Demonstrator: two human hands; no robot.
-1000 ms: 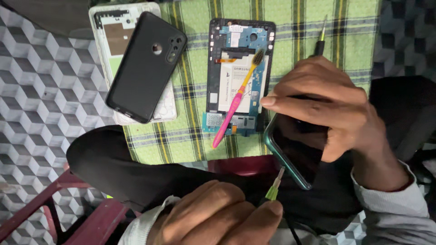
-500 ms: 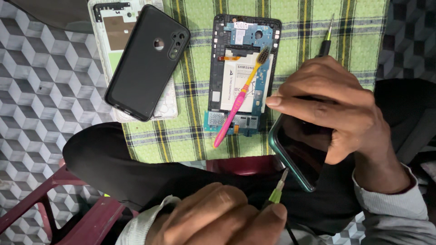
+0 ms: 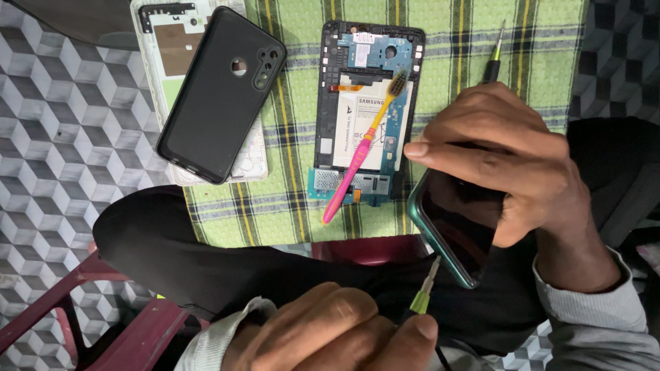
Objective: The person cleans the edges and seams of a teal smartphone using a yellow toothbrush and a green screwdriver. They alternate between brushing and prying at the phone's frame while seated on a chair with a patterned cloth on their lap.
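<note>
**A:** Down by my lap, right hand (image 3: 502,165) is clamped over a green-edged phone (image 3: 450,237), fingers curled across its top and thumb underneath, so the phone sits tilted on edge just off the near side of the green checked cloth (image 3: 289,199). Left hand (image 3: 330,330) is at the bottom of the view, fingers pinched tight together on a small screwdriver (image 3: 425,292) with a yellow-green collar. Its metal tip points up at the phone's lower edge, very close, but I can't tell if it's actually touching.

**B:** What's laid out on the cloth?

**A:** Dead centre there's an opened tablet (image 3: 368,110), back off, battery and blue circuit board showing. A pink and yellow toothbrush (image 3: 364,141) lies diagonally across it, bristles up near the top. Over on the left edge, a black phone back cover (image 3: 220,93) rests on top of a white frame (image 3: 172,41), partly hanging over the cube-patterned floor (image 3: 62,137). Another screwdriver (image 3: 495,55) pokes out just above my right knuckles. My dark trouser leg (image 3: 206,254) runs across below the cloth, with a maroon stool (image 3: 117,323) under it.
</note>
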